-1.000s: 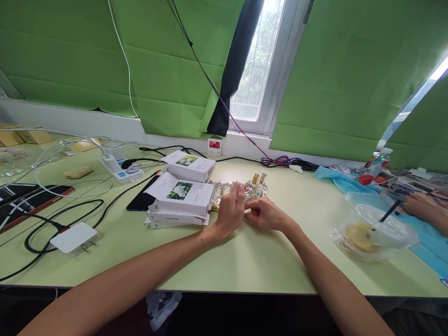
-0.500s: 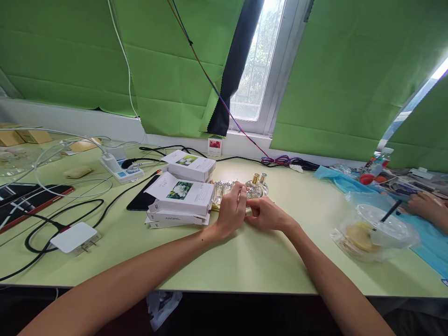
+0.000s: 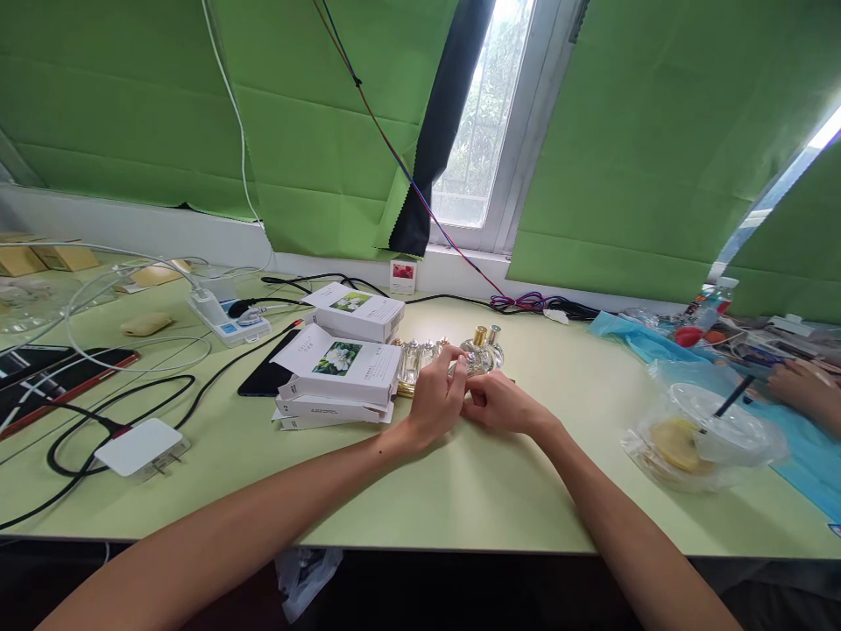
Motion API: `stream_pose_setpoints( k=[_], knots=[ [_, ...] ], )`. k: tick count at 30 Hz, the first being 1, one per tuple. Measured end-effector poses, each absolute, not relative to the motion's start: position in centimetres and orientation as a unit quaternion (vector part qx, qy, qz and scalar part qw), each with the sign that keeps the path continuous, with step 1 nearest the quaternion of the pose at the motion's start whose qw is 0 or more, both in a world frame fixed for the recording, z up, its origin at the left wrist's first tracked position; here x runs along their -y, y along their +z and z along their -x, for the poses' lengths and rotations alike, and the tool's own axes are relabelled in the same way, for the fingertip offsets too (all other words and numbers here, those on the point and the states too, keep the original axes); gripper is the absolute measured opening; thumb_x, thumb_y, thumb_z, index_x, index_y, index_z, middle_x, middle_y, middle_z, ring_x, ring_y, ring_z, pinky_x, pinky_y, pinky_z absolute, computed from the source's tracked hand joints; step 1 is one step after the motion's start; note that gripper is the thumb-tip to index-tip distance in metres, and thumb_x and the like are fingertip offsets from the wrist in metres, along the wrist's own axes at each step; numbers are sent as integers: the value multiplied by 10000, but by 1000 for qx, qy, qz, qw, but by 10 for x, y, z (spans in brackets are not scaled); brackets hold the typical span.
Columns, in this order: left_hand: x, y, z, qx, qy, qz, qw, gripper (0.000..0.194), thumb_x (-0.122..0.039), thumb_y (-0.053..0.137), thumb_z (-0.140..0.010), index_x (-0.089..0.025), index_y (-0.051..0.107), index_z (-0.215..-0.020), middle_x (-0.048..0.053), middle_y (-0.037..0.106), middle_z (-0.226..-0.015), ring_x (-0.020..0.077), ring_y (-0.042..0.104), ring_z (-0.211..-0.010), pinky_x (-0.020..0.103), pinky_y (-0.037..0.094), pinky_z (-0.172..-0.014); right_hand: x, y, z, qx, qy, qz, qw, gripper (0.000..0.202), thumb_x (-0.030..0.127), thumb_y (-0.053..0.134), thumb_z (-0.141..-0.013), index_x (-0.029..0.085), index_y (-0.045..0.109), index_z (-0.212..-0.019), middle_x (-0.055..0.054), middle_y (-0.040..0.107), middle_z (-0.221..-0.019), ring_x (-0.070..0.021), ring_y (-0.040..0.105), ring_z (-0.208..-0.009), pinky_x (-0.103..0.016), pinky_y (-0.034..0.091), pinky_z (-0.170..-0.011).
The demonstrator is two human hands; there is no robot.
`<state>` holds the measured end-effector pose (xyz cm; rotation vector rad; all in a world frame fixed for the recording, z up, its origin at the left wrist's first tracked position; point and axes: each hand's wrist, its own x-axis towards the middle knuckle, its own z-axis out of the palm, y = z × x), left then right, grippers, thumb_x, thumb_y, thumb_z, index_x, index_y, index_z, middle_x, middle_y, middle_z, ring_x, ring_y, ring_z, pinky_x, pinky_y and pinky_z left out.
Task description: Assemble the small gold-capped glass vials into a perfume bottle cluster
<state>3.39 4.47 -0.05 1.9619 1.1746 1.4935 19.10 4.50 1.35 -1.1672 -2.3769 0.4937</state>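
Note:
On the pale green table, my left hand (image 3: pixel 439 390) and my right hand (image 3: pixel 498 399) meet at the fingertips in front of small glass bottles. The fingers of both hands are bent and closed; whatever lies between them is hidden or too small to name. Two round bottles (image 3: pixel 487 353) with gold and silver caps stand just beyond my right hand. Several clear bottles (image 3: pixel 410 361) with gold-coloured bases stand left of my left hand. Beside them is a stack of white boxes (image 3: pixel 345 366) with flower pictures, and another white box (image 3: pixel 355 307) lies behind.
A black phone (image 3: pixel 268 370) lies left of the boxes. Cables, a white charger (image 3: pixel 142 447) and a power strip (image 3: pixel 229 320) spread over the left. At the right are a bagged plastic cup (image 3: pixel 706 429), blue cloth (image 3: pixel 805 447) and another person's hand.
My fingertips have shifted slightly against each other, and my left index finger has moved a little. The boxes and bottles look unchanged.

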Motion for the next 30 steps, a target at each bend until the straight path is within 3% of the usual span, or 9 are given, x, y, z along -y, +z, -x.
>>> stream_pose_setpoints(
  k=[7,12,21,30],
  knots=[
    [-45,-1,-34,-415,535,-704,215,259,-364,408,-1005,-214,619,-1019,-8,639,-770,134,556,-610,272,416,-638,-44,17,-187,840,211,401,299,95,99,563,-722,188,588,-742,89,389,-555,-78,323,-534,-227,298,-523],
    [-42,2,-35,-407,543,-696,236,249,-352,401,-1003,-210,606,-996,-2,638,-796,143,586,-661,273,430,-651,-42,21,-188,803,240,396,375,7,198,597,-790,196,591,-787,53,508,-603,-96,419,-548,-232,378,-533],
    [-43,1,-34,-408,537,-703,224,267,-366,402,-1011,-205,614,-987,-38,524,-636,138,491,-565,277,355,-605,-47,22,-191,708,165,444,524,182,379,627,-879,202,585,-867,-17,659,-766,-124,578,-589,-257,488,-566],
    [-43,1,-34,-403,531,-710,226,272,-361,406,-1004,-190,618,-1015,-33,523,-646,133,481,-561,275,350,-605,-53,20,-195,687,138,462,544,249,440,611,-928,194,639,-955,-42,687,-885,-126,601,-639,-240,472,-550]
  ],
)
